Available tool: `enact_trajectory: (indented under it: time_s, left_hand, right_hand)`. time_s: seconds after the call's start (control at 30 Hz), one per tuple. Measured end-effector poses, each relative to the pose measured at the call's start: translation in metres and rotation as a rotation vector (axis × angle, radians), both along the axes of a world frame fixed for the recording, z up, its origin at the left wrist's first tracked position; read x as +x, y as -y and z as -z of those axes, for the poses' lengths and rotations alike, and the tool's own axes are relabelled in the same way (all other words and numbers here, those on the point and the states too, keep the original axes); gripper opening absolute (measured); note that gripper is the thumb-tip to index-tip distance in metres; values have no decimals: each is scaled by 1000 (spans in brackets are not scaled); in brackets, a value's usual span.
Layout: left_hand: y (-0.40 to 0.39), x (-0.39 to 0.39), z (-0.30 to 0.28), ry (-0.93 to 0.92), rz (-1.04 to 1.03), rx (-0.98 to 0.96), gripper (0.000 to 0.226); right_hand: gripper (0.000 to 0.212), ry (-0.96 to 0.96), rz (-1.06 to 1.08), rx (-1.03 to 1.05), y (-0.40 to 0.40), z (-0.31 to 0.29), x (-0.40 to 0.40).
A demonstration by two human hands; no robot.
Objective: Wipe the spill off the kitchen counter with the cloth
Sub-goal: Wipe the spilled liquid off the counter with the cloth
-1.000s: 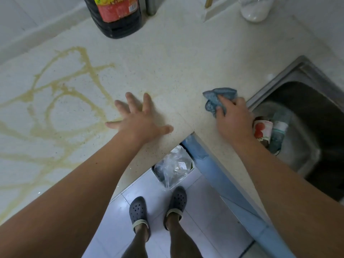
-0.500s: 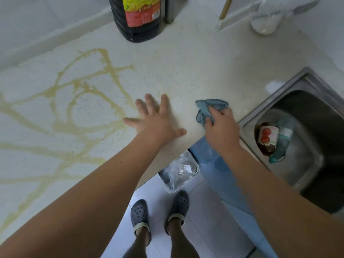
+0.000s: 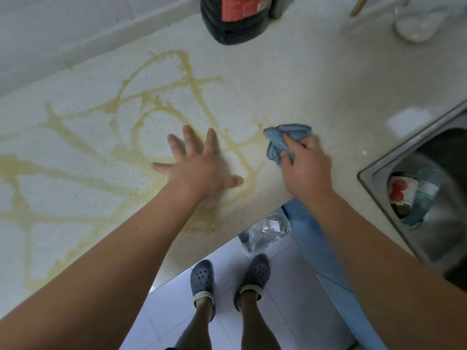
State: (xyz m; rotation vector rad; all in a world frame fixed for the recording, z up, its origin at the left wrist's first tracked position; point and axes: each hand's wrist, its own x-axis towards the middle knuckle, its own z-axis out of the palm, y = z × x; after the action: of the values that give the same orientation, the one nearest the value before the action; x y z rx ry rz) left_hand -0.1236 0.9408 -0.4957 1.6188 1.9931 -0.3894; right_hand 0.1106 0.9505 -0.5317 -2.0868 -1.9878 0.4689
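Note:
A yellowish-brown spill [image 3: 151,102] runs in loops and streaks over the pale speckled counter [image 3: 316,79], from the left edge to the middle. My left hand [image 3: 199,162] lies flat on the counter with fingers spread, on top of the spill's right part. My right hand [image 3: 305,168] grips a bunched blue cloth [image 3: 280,137] and presses it on the counter just right of the spill's nearest streak. Part of the cloth is hidden under my fingers.
A large dark bottle with a red label [image 3: 237,18] stands at the back. A clear glass bowl [image 3: 417,26] sits at the back right. A steel sink [image 3: 379,170] at the right holds a jar [image 3: 401,193] and a bottle. The counter's inner corner edge runs below my hands.
My right hand has slid the cloth leftward, from beside the sink to the spill's right edge. My left hand stays flat on the counter; the camera has shifted toward the spill.

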Motion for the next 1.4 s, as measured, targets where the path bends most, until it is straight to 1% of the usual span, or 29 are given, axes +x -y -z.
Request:
enact_trajectory:
  time_s: [0.07,0.1,0.17,0.23,0.3,0.33,0.37,0.47,0.53,0.57,0.6,0.67,0.7,0.73,0.77,0.83,0.87,0.9,0.93,1.0,1.03,1.07,1.13,1.17,1.23,1.27,1.3,1.33,1.4]
  left_hand:
    - [1,0,-1,-3,7,-2,133]
    - [1,0,-2,-6,9,-3,133]
    - [2,-1,-2,-9,15,-3,133]
    - [2,-2,-1,-6,27,-6,133]
    - [3,-2,-1,-7,31,-8,133]
    - [3,-2,-1,-5,32,-9,133]
    - [2,-1,-1,-4,34,-9,132]
    - [2,-2,-1,-13,42,-16,131]
    - [2,-2,1,-29,51,-22,132]
    - [2,-2,3,-35,53,-26,132]
    - [2,-2,4,-39,54,-26,132]
    - [1,-3,5,-48,57,-21,133]
    - [2,-3,4,-48,56,-24,133]
    - [2,-3,3,-43,54,-30,133]
    - [2,-2,3,-36,54,-30,133]
    - [1,-2,1,-25,46,-31,133]
    - [0,-3,1,-21,41,-32,133]
    - [0,-3,1,-22,41,-34,134]
    - [1,-3,1,-28,46,-35,133]
    - [1,-2,4,-40,57,-35,132]
    - [1,-2,4,-45,63,-33,132]
    - [1,-3,4,-48,68,-27,132]
    - [2,-4,5,-39,70,-22,132]
    - [2,-4,6,-33,66,-26,132]
    - [3,-3,4,-30,67,-27,132]
    - [2,-5,3,-28,71,-20,132]
    - [2,-8,0,-19,74,-13,132]
    - [-1,-14,-4,-6,81,-6,132]
    - [-11,-31,-10,9,82,18,134]
  right_hand:
    - [48,-10,-207,8,19,1,-28]
    - [48,10,-267,22,22,3,-32]
    - [47,75,-283,79,4,3,-26]
    - [46,148,-115,76,-25,1,-7]
    - [46,100,119,11,-42,-5,1]
    - [47,70,148,3,-39,-7,-6]
    - [48,58,82,12,-31,-6,-18]
    - [50,-5,-296,7,6,-4,-51]
    - [49,26,-366,31,-2,-3,-47]
    - [49,58,-311,72,-17,-3,-40]
    - [48,92,-193,81,-35,-2,-30]
    - [49,118,77,15,-63,-4,-16]
    - [50,119,123,-10,-64,-4,-21]
    - [53,119,90,-21,-55,-5,-32]
    - [55,104,-2,-12,-40,-4,-45]
    - [55,24,-290,-4,0,-10,-68]
    - [54,22,-396,0,9,-10,-68]
    - [52,41,-444,31,5,-8,-61]
    - [51,72,-396,53,-8,-7,-53]
    - [48,157,-156,90,-49,-3,-34]
    - [47,167,-34,94,-66,-7,-26]
    - [44,126,32,92,-77,-8,-22]
    - [39,-85,14,134,-69,-15,-45]
    - [39,-118,-88,168,-55,-14,-59]
    - [49,-3,-357,125,-22,-5,-75]
    - [52,39,-413,111,-18,-1,-72]
    - [52,77,-421,106,-24,0,-65]
    - [50,100,-367,112,-40,-1,-56]
    - [48,151,-153,83,-78,-4,-38]
